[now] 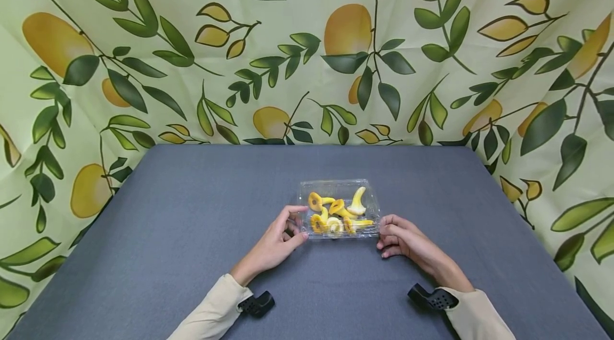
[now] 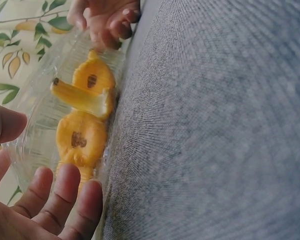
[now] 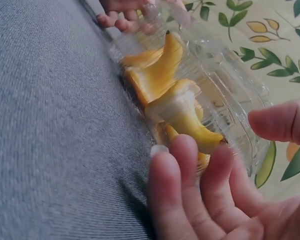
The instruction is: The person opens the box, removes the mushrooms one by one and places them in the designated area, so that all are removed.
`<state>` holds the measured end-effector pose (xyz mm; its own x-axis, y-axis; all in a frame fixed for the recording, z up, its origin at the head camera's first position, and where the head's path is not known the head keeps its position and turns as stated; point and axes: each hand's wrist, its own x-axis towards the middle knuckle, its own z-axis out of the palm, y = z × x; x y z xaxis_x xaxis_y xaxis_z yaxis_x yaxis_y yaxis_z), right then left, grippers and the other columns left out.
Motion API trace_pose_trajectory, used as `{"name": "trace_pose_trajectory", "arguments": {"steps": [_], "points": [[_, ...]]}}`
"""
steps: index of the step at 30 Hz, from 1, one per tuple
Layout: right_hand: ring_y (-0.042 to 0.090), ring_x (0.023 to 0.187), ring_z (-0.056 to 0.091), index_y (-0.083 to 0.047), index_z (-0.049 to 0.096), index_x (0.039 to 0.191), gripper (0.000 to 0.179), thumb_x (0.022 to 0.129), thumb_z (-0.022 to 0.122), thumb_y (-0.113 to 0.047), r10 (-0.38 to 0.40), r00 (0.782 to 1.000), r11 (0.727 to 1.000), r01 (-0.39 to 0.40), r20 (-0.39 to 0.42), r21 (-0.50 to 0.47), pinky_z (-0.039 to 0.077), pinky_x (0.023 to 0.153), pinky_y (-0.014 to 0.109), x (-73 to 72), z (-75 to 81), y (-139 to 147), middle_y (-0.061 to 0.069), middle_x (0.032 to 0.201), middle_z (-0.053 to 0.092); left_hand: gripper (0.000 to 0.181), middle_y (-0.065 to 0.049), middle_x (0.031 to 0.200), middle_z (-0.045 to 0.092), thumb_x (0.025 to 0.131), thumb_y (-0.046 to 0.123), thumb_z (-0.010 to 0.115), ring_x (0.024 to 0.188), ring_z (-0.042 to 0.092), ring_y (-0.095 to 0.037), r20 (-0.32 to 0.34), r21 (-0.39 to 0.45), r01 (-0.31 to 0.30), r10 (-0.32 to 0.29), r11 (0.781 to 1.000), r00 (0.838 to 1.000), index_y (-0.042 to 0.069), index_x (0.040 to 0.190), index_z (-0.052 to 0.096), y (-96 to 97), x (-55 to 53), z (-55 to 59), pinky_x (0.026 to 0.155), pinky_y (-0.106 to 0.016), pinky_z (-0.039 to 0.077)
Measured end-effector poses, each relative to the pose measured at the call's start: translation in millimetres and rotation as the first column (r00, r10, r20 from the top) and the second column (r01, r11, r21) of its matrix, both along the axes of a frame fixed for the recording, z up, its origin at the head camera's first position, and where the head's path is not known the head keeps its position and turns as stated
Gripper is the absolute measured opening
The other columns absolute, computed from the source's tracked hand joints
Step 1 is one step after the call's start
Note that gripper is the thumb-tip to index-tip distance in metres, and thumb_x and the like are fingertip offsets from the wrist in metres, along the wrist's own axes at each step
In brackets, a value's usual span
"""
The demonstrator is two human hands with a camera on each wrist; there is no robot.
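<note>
A clear plastic container (image 1: 338, 186) rests on the blue-grey cloth near the middle of the head view. Several yellow mushrooms (image 1: 357, 203) lie inside it, some with brown-centred caps. At its left end, my left hand (image 1: 274, 240) grips the side, index finger near the back and thumb at the front corner. My right hand (image 1: 413, 241) holds the right end with bent fingers. In the left wrist view, left fingers (image 2: 65, 192) lie along the container wall. The right wrist view shows the right fingers (image 3: 166, 175) beside the opposite end, somewhat blurred.
A blue-grey cloth (image 1: 201, 207) covers the table. Behind and along both sides hangs a curtain (image 1: 297, 73) printed with leaves and yellow fruit. Each wrist carries a black strap device, one on the left (image 1: 257, 304) and one on the right (image 1: 431, 297).
</note>
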<state>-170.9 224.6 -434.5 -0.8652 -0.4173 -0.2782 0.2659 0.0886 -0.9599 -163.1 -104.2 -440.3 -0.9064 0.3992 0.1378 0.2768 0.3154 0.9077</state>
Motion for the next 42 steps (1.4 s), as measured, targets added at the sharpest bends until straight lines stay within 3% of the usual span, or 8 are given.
{"name": "trace_pose_trajectory", "arguments": {"steps": [6, 11, 17, 21, 26, 30, 38, 42], "points": [[0.017, 0.101, 0.064, -0.005, 0.017, 0.150, 0.064, 0.098, 0.054, -0.010, -0.077, 0.979, 0.994, 0.090, -0.190, 0.064, 0.058, 0.081, 0.030, 0.8, -4.9, -5.9, 0.021, 0.136, 0.038, 0.051, -0.009, 0.111, 0.053, 0.096, 0.011, 0.062, 0.083, 0.057, -0.010, 0.017, -0.006, -0.008, 0.009, 1.000, 1.000, 0.015, 0.143, 0.043, -0.8, -0.1, -0.6, 0.064, -0.023, 0.051], [0.020, 0.118, 0.057, -0.008, 0.023, 0.154, 0.069, 0.096, 0.060, -0.008, -0.067, 0.941, 0.987, 0.112, -0.332, 0.119, 0.054, 0.088, 0.024, 0.7, -8.1, -10.0, 0.027, 0.154, 0.026, 0.050, -0.009, 0.109, 0.053, 0.097, 0.012, 0.060, 0.083, 0.057, -0.010, 0.007, 0.008, -0.001, 0.001, 1.000, 1.000, 0.015, 0.144, 0.042, -1.2, -0.8, -1.9, 0.064, -0.023, 0.050], [-0.001, 0.108, 0.059, 0.004, 0.041, 0.141, 0.053, 0.094, 0.063, -0.005, -0.096, 0.903, 0.980, 0.159, -0.418, 0.119, 0.052, 0.086, 0.020, 2.5, -6.0, -9.8, 0.029, 0.143, 0.043, 0.050, -0.012, 0.110, 0.053, 0.097, 0.011, 0.060, 0.084, 0.057, -0.009, -0.016, 0.014, -0.005, 0.005, 1.000, 1.000, 0.012, 0.143, 0.042, -1.3, -1.6, -2.4, 0.064, -0.022, 0.050], [-0.001, 0.101, 0.063, 0.009, 0.046, 0.131, 0.044, 0.092, 0.065, -0.002, -0.096, 0.887, 0.982, 0.159, -0.451, 0.104, 0.055, 0.081, 0.021, 3.8, -4.0, -8.5, 0.021, 0.128, 0.053, 0.050, -0.014, 0.111, 0.053, 0.096, 0.010, 0.061, 0.084, 0.056, -0.010, -0.016, 0.010, -0.012, 0.012, 1.000, 1.000, 0.011, 0.144, 0.043, -1.7, -2.3, -3.3, 0.064, -0.022, 0.050], [0.003, 0.097, 0.065, 0.010, 0.046, 0.124, 0.040, 0.091, 0.066, -0.001, -0.083, 0.888, 0.987, 0.136, -0.453, 0.085, 0.056, 0.078, 0.021, 4.1, -5.7, -6.5, 0.000, 0.114, 0.058, 0.051, -0.014, 0.111, 0.052, 0.096, 0.009, 0.061, 0.082, 0.056, -0.010, -0.009, 0.016, -0.011, 0.011, 1.000, 1.000, 0.011, 0.143, 0.043, -2.5, -3.0, -3.9, 0.062, -0.021, 0.049], [0.003, 0.097, 0.066, 0.010, 0.045, 0.125, 0.041, 0.091, 0.066, -0.002, -0.084, 0.894, 0.989, 0.129, -0.440, 0.072, 0.056, 0.080, 0.021, 2.9, -9.0, -4.9, -0.007, 0.111, 0.058, 0.050, -0.014, 0.110, 0.053, 0.096, 0.009, 0.061, 0.081, 0.056, -0.010, -0.011, 0.019, -0.005, 0.005, 1.000, 1.000, 0.013, 0.143, 0.043, -2.8, -3.1, -3.5, 0.062, -0.021, 0.049], [0.004, 0.098, 0.066, 0.006, 0.035, 0.144, 0.061, 0.092, 0.066, -0.002, -0.085, 0.902, 0.988, 0.130, -0.424, 0.079, 0.056, 0.081, 0.021, 2.1, -9.0, -5.5, 0.001, 0.111, 0.060, 0.052, -0.012, 0.107, 0.054, 0.098, 0.013, 0.059, 0.081, 0.058, -0.011, -0.020, 0.016, 0.007, -0.007, 1.000, 1.000, 0.017, 0.146, 0.040, -3.2, -2.7, -1.2, 0.063, -0.023, 0.051], [0.000, 0.097, 0.065, 0.006, 0.037, 0.144, 0.057, 0.095, 0.063, -0.005, -0.098, 0.906, 0.981, 0.157, -0.412, 0.113, 0.055, 0.081, 0.020, 2.9, -8.1, -8.1, 0.014, 0.119, 0.057, 0.054, -0.013, 0.107, 0.055, 0.101, 0.016, 0.057, 0.084, 0.061, -0.016, -0.025, 0.007, 0.011, -0.010, 1.000, 1.000, 0.014, 0.150, 0.035, -2.8, -2.5, -0.1, 0.064, -0.023, 0.051]]}}
